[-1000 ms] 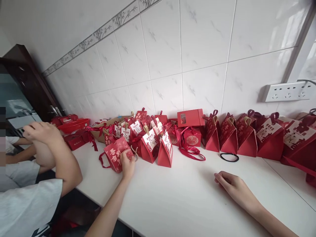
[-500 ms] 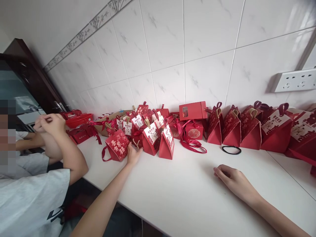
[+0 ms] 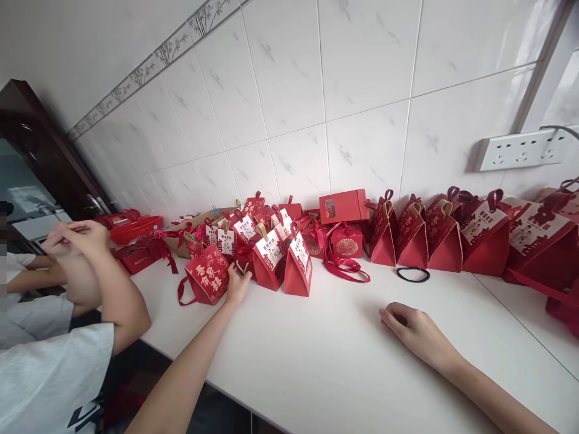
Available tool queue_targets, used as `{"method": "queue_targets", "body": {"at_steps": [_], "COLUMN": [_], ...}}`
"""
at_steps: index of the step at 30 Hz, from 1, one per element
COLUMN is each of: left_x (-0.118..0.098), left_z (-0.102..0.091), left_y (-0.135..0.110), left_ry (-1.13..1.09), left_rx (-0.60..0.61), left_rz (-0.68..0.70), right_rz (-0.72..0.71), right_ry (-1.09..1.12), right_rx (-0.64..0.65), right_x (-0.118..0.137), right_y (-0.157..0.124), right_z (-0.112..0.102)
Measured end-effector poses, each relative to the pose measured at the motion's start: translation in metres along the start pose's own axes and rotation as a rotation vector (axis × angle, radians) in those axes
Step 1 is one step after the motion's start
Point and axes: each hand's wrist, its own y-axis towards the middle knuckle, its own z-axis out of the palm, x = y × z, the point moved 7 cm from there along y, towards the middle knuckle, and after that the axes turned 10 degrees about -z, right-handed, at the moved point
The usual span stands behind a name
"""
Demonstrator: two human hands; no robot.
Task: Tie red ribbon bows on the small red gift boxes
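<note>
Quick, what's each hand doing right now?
Left hand: open, thumb spread, at the side of a red gift box.
Right hand: loosely closed, nothing visible in it, on the white table.

Matt paper box (image 3: 208, 274), satiny cloth ribbon (image 3: 335, 268), glossy smooth wall tiles (image 3: 368, 66)

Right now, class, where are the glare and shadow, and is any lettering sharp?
Head view: pale glare streaks the wall tiles at upper right; head view: a soft shadow lies left of the socket strip; head view: the red box next to the left hand has readable large characters.
</note>
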Motion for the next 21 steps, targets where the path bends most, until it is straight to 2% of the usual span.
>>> {"method": "queue_targets", "body": {"at_steps": [4, 9, 21], "left_x": [-0.009, -0.021, -0.041], "left_z": [0.002, 0.003, -0.020], "left_y": [-0.005, -0.013, -0.034], "left_ry": [0.023, 0.056, -0.004], "left_rx": [0.013, -0.004, -0.202], "left_rz": [-0.040, -0.017, 0.024], "right_rz": [-0.023, -0.056, -0.069], "right_ry": [0.001, 0.024, 0.027], "right_rx": [-0.013, -0.044, -0.052], "right_x": [0.002, 0.003, 0.005], "right_y": [0.001, 0.001, -0.001], "right_z": [0.000, -0.001, -0.004]}}
